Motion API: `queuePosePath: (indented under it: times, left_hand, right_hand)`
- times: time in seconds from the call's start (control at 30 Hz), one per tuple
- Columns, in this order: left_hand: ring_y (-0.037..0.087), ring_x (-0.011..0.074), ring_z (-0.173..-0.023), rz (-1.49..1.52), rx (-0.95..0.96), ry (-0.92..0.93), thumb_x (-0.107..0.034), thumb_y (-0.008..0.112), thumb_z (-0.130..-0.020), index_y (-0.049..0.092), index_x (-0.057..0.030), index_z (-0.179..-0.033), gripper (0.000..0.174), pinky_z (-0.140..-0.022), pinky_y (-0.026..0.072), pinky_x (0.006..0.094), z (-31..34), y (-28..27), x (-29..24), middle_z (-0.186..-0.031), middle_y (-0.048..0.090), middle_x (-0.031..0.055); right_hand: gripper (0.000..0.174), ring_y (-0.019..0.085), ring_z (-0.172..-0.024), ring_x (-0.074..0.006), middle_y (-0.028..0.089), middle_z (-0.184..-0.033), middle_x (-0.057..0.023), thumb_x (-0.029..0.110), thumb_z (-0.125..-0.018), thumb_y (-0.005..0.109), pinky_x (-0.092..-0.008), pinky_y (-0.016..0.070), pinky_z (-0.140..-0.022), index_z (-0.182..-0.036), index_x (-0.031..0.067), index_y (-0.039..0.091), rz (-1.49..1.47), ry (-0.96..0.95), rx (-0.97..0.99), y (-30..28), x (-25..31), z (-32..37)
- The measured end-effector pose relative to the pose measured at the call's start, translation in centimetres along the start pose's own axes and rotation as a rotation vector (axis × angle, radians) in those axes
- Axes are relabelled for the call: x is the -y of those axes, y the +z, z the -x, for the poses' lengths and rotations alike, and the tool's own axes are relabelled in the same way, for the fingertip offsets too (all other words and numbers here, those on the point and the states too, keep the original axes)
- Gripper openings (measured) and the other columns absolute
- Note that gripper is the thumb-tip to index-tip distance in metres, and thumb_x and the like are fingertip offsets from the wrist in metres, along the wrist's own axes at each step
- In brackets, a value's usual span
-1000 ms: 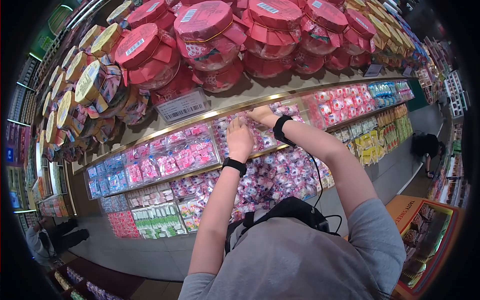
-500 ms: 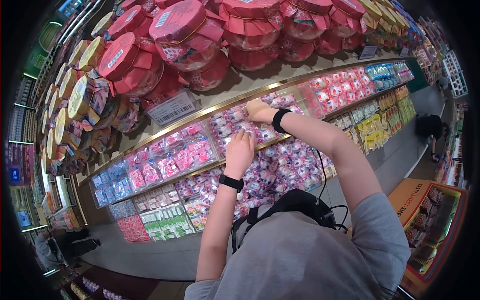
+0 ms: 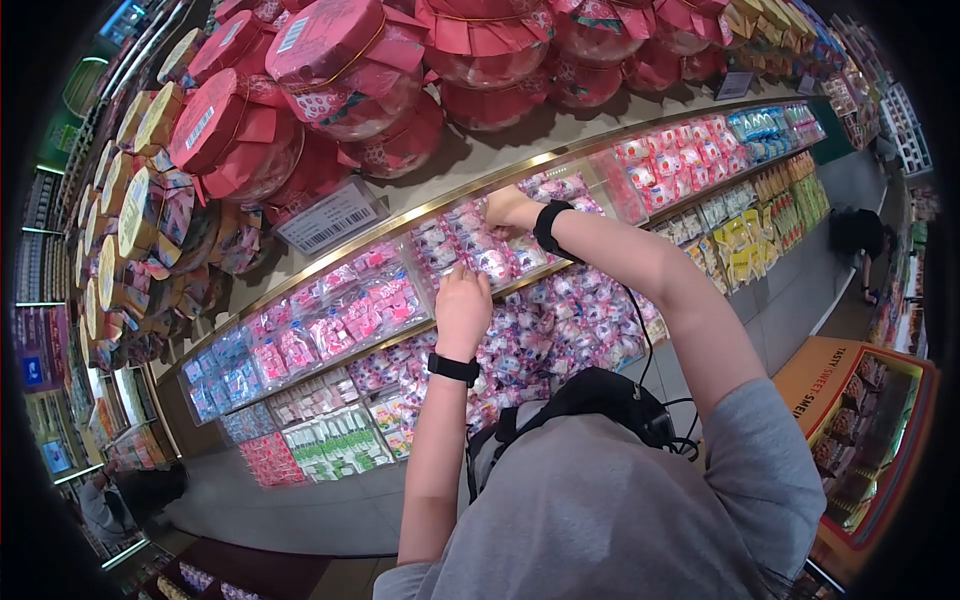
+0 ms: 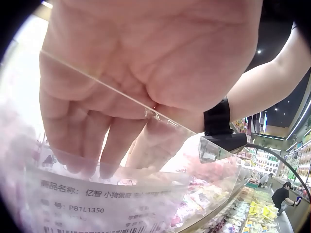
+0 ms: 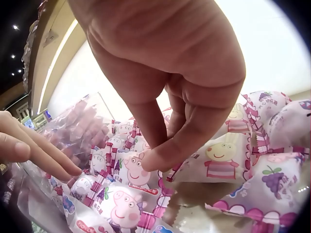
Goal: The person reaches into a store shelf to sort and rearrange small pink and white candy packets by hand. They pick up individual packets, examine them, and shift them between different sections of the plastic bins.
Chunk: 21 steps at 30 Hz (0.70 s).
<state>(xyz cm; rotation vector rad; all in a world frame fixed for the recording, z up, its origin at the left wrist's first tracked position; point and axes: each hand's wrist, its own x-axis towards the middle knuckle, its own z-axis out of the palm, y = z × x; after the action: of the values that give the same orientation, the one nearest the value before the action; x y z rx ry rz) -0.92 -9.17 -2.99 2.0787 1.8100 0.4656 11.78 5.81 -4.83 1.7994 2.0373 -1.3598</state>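
Right hand (image 5: 170, 63) is nearer, its grip narrow, fingertips right on the pig pack (image 5: 133, 175); whether they pinch it, can't tell. Pack lies directly beneath, crimped ends to either side; left hand (image 3: 464, 312), fingers extended, sits nearer the body.

Fisheye distortion, blown-out white glare.

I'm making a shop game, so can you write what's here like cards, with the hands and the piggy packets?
Place: shop
Left hand: fingers fairly straight, near a label
Right hand: fingers curled, tips on a pig packet
Label code: P81L1350
Behind the bins: red-covered jars
Farther right: yellow packets
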Motion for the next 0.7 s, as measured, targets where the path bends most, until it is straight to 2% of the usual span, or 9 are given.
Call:
queuePosePath:
  times: [0.07, 0.1, 0.17, 0.3, 0.37, 0.57, 0.7]
  left_hand:
    - [0.054, 0.0336, -0.085, -0.099, -0.066, 0.156, -0.020, 0.044, -0.083, 0.060, 0.0054, -0.081, 0.030, -0.076, 0.0440, 0.0389, 0.0, 1.7, 1.9, -0.093, 0.058, 0.0208]
    - [0.054, 0.0336, -0.085, -0.099, -0.064, 0.156, -0.020, 0.044, -0.083, 0.060, 0.0054, -0.081, 0.030, -0.076, 0.0440, 0.0389, -0.1, 1.3, 2.0, -0.093, 0.058, 0.0208]
    - [0.053, 0.0326, -0.083, -0.095, 0.088, 0.089, -0.010, 0.040, -0.082, 0.055, 0.0027, -0.074, 0.022, -0.074, 0.0419, 0.0419, 0.1, 0.6, 1.9, -0.082, 0.058, 0.0179]
    - [0.053, 0.0320, -0.078, -0.023, 0.080, 0.128, -0.008, 0.041, -0.079, 0.053, 0.0020, -0.071, 0.018, -0.071, 0.0421, 0.0420, 0.3, -1.2, 0.7, -0.077, 0.056, 0.0172]
    - [0.054, 0.0321, -0.072, 0.018, 0.054, 0.043, -0.012, 0.043, -0.079, 0.056, 0.0013, -0.072, 0.020, -0.068, 0.0446, 0.0399, 0.3, -0.7, 0.5, -0.077, 0.057, 0.0157]
    - [0.053, 0.0317, -0.076, -0.146, 0.069, 0.245, -0.013, 0.044, -0.080, 0.058, 0.0012, -0.076, 0.020, -0.070, 0.0441, 0.0397, 0.2, -1.8, 0.8, -0.077, 0.056, 0.0159]
    - [0.053, 0.0320, -0.079, -0.053, 0.079, 0.222, -0.014, 0.044, -0.080, 0.059, 0.0019, -0.074, 0.023, -0.069, 0.0443, 0.0405, 0.4, -0.2, 2.0, -0.080, 0.056, 0.0163]
  right_hand:
    - [0.011, 0.060, -0.048, -0.0176, 0.060, -0.057, -0.0125, 0.006, -0.064, 0.064, -0.0287, 0.0494, -0.046, -0.063, -0.0046, 0.062, 0.033, 0.007, 0.008, -0.3, 0.3, 0.3]
    - [0.011, 0.060, -0.048, -0.0176, 0.060, -0.057, -0.0125, 0.006, -0.064, 0.064, -0.0287, 0.0494, -0.046, -0.063, -0.0046, 0.062, 0.031, 0.008, 0.009, -0.5, 0.4, 0.6]
    - [0.010, 0.059, -0.047, -0.0181, 0.060, -0.056, -0.0118, 0.004, -0.063, 0.065, -0.0297, 0.0485, -0.046, -0.061, -0.0041, 0.061, 0.016, 0.000, -0.030, -0.8, 0.4, 1.4]
    - [0.008, 0.059, -0.046, -0.0187, 0.058, -0.054, -0.0125, 0.002, -0.062, 0.063, -0.0307, 0.0477, -0.045, -0.059, -0.0038, 0.059, 0.109, 0.049, 0.107, -0.9, 0.3, 2.5]
    - [0.006, 0.058, -0.044, -0.0191, 0.056, -0.052, -0.0143, -0.001, -0.061, 0.061, -0.0307, 0.0464, -0.042, -0.057, -0.0045, 0.058, 0.179, 0.005, 0.160, -0.8, 0.6, 3.7]
    - [0.006, 0.060, -0.047, -0.0188, 0.058, -0.054, -0.0140, -0.003, -0.060, 0.061, -0.0294, 0.0481, -0.043, -0.057, -0.0065, 0.058, 0.227, -0.041, 0.158, -0.2, 0.4, 3.5]
    - [0.006, 0.061, -0.049, -0.0185, 0.059, -0.056, -0.0132, -0.002, -0.061, 0.061, -0.0300, 0.0493, -0.045, -0.058, -0.0070, 0.058, 0.202, 0.004, 0.178, 0.0, 0.8, 3.2]
